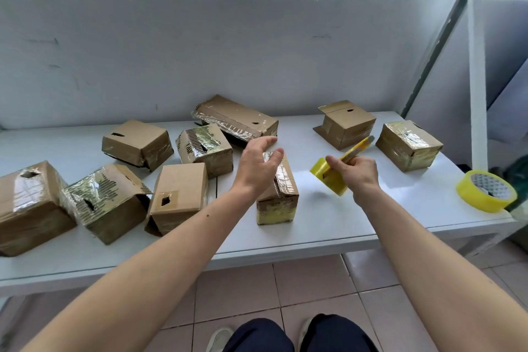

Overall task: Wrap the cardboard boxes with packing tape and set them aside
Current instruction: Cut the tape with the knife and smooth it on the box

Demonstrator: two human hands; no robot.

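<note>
White table point(343, 226) against pale wall point(257, 51), taped cardboard boxes point(277, 188) scattered; left hand point(257, 164) spread, right hand point(358, 173) gripping tape roll point(328, 176).

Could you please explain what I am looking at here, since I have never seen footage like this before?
There is no machine here: a person wears a camera on the head, looking down at their own two bare hands. The left hand is open, over a small taped box on the white table. The right hand holds a roll of yellow packing tape and a yellow cutter. Several more cardboard boxes lie around, some wrapped in shiny tape, and a spare tape roll rests at the right edge.
</note>
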